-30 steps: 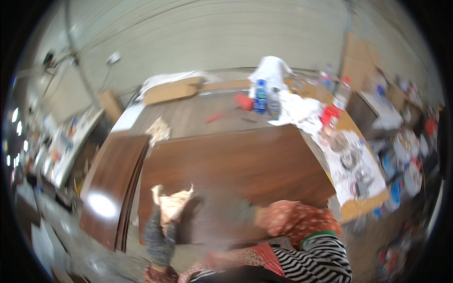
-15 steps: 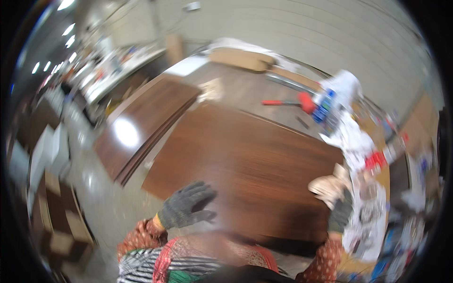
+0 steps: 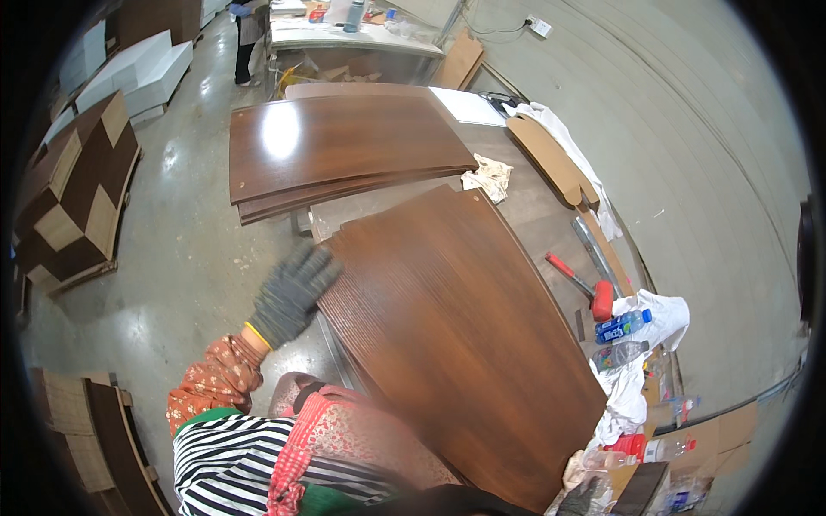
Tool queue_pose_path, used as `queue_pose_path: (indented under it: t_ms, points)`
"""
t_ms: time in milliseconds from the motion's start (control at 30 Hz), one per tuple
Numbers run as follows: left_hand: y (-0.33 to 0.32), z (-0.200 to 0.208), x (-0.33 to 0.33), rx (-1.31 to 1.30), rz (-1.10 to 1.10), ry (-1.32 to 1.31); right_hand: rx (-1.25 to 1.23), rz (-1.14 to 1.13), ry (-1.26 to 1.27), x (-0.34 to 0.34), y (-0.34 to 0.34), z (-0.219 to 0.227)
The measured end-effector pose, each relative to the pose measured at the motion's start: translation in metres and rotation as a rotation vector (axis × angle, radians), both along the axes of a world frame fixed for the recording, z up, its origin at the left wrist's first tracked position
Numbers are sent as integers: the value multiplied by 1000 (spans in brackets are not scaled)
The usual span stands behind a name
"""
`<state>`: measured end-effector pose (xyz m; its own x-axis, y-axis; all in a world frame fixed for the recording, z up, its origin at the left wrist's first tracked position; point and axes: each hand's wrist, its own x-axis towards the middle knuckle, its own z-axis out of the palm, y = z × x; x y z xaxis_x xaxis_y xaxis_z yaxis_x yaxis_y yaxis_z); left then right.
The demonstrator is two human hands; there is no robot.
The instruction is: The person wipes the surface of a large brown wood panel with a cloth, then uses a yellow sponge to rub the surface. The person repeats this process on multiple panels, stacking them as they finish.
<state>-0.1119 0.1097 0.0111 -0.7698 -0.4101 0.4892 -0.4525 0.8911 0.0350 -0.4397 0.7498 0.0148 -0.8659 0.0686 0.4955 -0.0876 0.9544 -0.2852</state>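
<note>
Left hand (image 3: 297,294) at left end of brown panel (image 3: 469,335)
Panel's length runs lower-right; left fingers outstretched; fingers of right hand (image 3: 588,497), we cannot tell.

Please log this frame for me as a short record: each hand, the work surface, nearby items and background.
Left hand: gray-gloved, open, at the left edge of the large brown panel; contact unclear
Right hand: gray-gloved, at the lower picture edge, by a pale cloth; grip unclear
Beyond the panel: stacked brown panels, crumpled cream cloth
Right of the panel: red mallet, blue-labelled bottle
Background: person standing near a white-topped bench
</note>
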Motion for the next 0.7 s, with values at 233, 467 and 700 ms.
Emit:
queue_pose_path:
  t_ms: [233,467,700]
  points:
    - [-9,-7,-1,173,149,88,8,-23,-48,0,-11,8]
    - [28,-13,24,149,128,130,25,-41,-86,-1,-14,13]
    - [62,-26,56,171,111,274,73,-76,-141,7,-27,19]
